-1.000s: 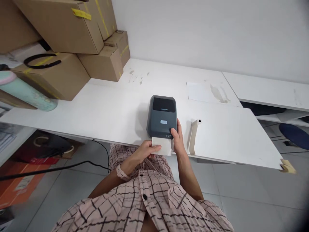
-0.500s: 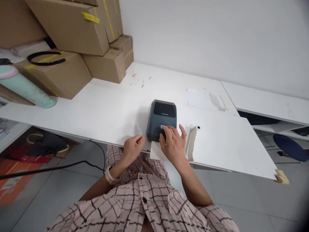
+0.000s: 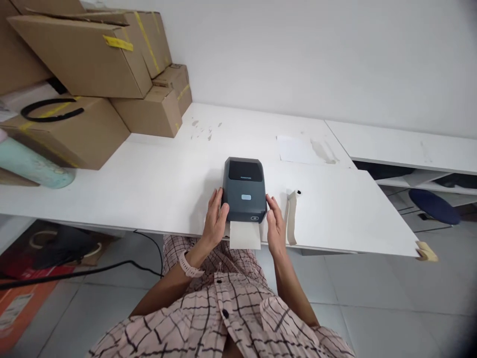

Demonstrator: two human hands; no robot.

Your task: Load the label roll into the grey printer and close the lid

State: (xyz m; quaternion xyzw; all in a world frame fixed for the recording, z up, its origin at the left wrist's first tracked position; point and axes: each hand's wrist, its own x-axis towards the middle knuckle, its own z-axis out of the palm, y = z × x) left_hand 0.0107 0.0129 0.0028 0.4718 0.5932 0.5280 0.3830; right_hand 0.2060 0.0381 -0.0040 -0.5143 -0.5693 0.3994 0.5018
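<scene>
A dark grey label printer [image 3: 245, 206] sits near the front edge of the white table. A blank pale label sheet [image 3: 245, 235] sticks out of its front, over the table edge. My left hand [image 3: 215, 217] holds the printer's left side, thumb by the front corner and fingers along the casing. Against the right side rests my right hand [image 3: 275, 226], its fingers lightly curved. Between them my two hands grip the printer. Right of my right hand lies a partly unrolled strip of pale backing paper [image 3: 292, 219], its small roll at the far end.
Cardboard boxes [image 3: 80, 57] are stacked at the back left, with a black headband [image 3: 52, 110] on one. A mint-green bottle [image 3: 35, 161] lies beside them. A white sheet [image 3: 294, 149] lies farther back. A blue stool [image 3: 434, 206] stands beyond the table's right end.
My right hand has moved off the printer's front top to its right side. My left hand has opened from a curl and come onto the left side. The view has swung slightly right.
</scene>
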